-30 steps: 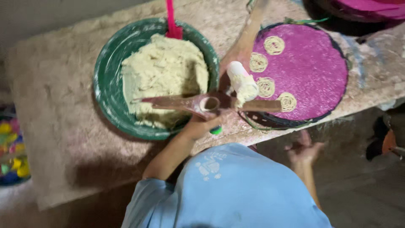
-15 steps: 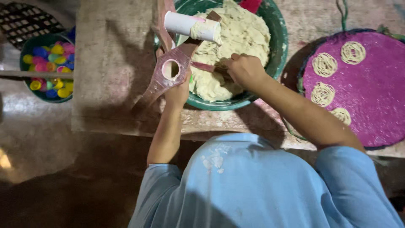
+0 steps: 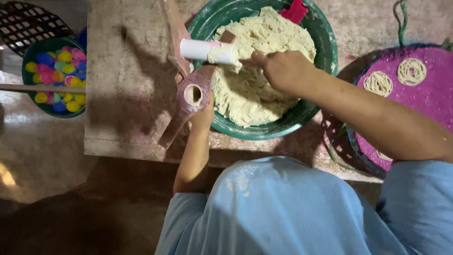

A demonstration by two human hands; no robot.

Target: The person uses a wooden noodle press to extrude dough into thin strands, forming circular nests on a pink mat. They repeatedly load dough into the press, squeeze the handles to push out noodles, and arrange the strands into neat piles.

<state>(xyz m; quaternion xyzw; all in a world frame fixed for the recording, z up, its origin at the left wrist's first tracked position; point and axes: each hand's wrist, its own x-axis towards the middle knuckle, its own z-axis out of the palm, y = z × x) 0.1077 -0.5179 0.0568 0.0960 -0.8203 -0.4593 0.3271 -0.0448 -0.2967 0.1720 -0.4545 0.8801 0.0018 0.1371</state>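
My left hand grips a pinkish wooden press from below, at the left rim of a green bowl. The press stands open, its round barrel hole facing up. Its white cylinder plunger, smeared with dough at the tip, lies above the hole. My right hand reaches over the pale dough in the bowl. Its fingers are bunched on a bit of dough right at the plunger's tip. A blue shirt fills the bottom of the view.
A round purple mat with coiled noodle spirals lies to the right. A red scraper stands in the bowl's far side. Left of the stone table sit a green basket of colourful pieces and a black mesh basket.
The press has gone from over the purple mat to the bowl's left rim and now stands open. My right hand has come up from below the table to the dough, then towards the plunger tip.
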